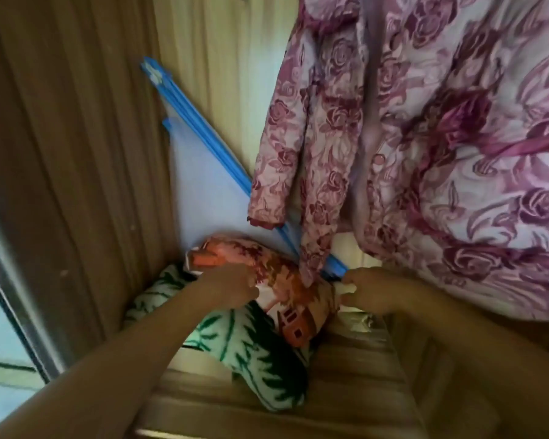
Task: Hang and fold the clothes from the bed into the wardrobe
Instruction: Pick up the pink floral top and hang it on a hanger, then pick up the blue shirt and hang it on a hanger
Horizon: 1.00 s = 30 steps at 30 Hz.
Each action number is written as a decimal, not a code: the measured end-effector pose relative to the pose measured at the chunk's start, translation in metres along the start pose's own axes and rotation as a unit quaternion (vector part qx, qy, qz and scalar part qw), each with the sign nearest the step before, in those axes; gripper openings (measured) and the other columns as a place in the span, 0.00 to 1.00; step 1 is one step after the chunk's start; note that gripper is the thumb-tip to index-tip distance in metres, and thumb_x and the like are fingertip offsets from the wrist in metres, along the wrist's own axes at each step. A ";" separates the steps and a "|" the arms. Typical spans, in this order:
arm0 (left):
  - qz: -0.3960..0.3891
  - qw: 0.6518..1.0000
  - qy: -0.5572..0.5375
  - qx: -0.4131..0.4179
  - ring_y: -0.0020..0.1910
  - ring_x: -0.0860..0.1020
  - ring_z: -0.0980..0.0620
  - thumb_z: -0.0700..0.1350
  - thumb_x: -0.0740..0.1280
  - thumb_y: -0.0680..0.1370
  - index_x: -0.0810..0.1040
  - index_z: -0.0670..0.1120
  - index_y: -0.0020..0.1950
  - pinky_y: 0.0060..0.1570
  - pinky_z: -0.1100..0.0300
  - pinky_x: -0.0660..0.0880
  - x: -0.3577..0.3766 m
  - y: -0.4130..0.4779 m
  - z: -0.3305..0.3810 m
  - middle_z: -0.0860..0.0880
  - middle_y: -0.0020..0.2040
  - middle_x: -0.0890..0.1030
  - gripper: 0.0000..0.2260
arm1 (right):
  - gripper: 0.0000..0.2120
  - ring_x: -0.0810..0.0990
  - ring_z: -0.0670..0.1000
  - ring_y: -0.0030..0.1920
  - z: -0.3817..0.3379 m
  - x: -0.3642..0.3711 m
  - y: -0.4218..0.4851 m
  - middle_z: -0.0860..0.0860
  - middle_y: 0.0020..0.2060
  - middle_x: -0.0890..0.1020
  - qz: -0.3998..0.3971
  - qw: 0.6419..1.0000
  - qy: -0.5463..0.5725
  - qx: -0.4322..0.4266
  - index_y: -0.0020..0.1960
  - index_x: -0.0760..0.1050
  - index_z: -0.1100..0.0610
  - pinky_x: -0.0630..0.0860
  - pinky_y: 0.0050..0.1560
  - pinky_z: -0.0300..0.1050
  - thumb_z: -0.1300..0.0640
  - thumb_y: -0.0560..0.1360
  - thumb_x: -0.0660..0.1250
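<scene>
We are setting a folded piece down inside the wardrobe. The orange-patterned bundle (286, 274) lies on top of the green leaf-print bundle (254, 350), towards the back left corner of the wardrobe shelf (346, 375).

Our left hand (232, 288) curls over the bundle's near left side. Our right hand (370, 291) pinches its pale right end, just under the hem of the hanging rose-print robe (425, 153).

To do this well, we should press the bundle flat and square its edges over the one below. It needs to tuck back towards the corner so the stack cannot slide off the shelf's front edge, and the robe's hem should stay out of the fold.

Both bundles look thick, soft and fleecy, with rounded folds that may spring open. The robe seems quilted and limp. A smooth pale bag with a stiff blue edge (203, 172) leans against the back wall.
</scene>
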<state>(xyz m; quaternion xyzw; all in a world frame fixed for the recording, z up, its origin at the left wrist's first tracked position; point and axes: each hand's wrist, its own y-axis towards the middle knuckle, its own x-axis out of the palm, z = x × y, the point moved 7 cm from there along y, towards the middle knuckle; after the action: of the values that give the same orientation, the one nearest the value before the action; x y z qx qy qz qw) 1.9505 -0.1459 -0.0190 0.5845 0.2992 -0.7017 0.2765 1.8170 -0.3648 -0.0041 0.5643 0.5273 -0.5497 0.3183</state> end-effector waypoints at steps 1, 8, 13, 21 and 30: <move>-0.005 1.000 -0.011 -0.002 0.58 0.77 0.47 0.54 0.60 0.79 0.79 0.49 0.58 0.60 0.52 0.74 0.007 -0.004 -0.002 0.46 0.63 0.79 0.15 | 0.22 0.76 0.59 0.65 0.003 0.014 -0.003 0.57 0.64 0.78 -0.009 1.000 0.005 0.003 0.69 0.73 0.61 0.73 0.64 0.50 0.47 0.83 0.62; -0.070 0.997 -0.029 0.031 0.45 0.77 0.51 0.54 0.62 0.80 0.78 0.46 0.52 0.45 0.56 0.74 0.094 -0.012 0.009 0.49 0.48 0.79 0.12 | 0.23 0.76 0.58 0.65 0.044 0.094 -0.039 0.56 0.66 0.77 -0.008 0.996 0.025 0.091 0.72 0.71 0.56 0.72 0.59 0.46 0.45 0.81 0.64; -0.127 0.984 -0.013 0.127 0.47 0.77 0.51 0.55 0.62 0.81 0.77 0.48 0.54 0.51 0.52 0.77 0.147 -0.013 0.070 0.50 0.49 0.79 0.12 | 0.27 0.73 0.52 0.69 0.075 0.156 -0.085 0.51 0.71 0.74 -0.022 0.978 0.089 0.190 0.74 0.68 0.53 0.66 0.55 0.38 0.40 0.80 0.65; -0.191 0.925 0.047 0.325 0.55 0.78 0.48 0.54 0.62 0.79 0.77 0.50 0.58 0.54 0.56 0.75 0.226 -0.045 0.188 0.51 0.56 0.80 0.12 | 0.25 0.76 0.56 0.65 0.111 0.265 -0.219 0.52 0.67 0.78 -0.003 0.905 0.176 0.388 0.71 0.71 0.49 0.73 0.60 0.46 0.38 0.78 0.64; -0.239 0.794 0.102 0.550 0.52 0.80 0.49 0.55 0.61 0.81 0.74 0.52 0.66 0.54 0.52 0.78 0.296 -0.165 0.352 0.52 0.57 0.80 0.16 | 0.24 0.77 0.56 0.64 0.098 0.354 -0.438 0.52 0.64 0.79 0.012 0.756 0.241 0.609 0.70 0.71 0.48 0.74 0.60 0.48 0.38 0.79 0.63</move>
<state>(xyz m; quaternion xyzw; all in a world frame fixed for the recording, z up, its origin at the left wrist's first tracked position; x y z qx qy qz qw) 1.5496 -0.3091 -0.2460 0.6157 0.0198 -0.7282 -0.3004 1.3185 -0.2642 -0.2650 0.7593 0.1337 -0.5963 -0.2235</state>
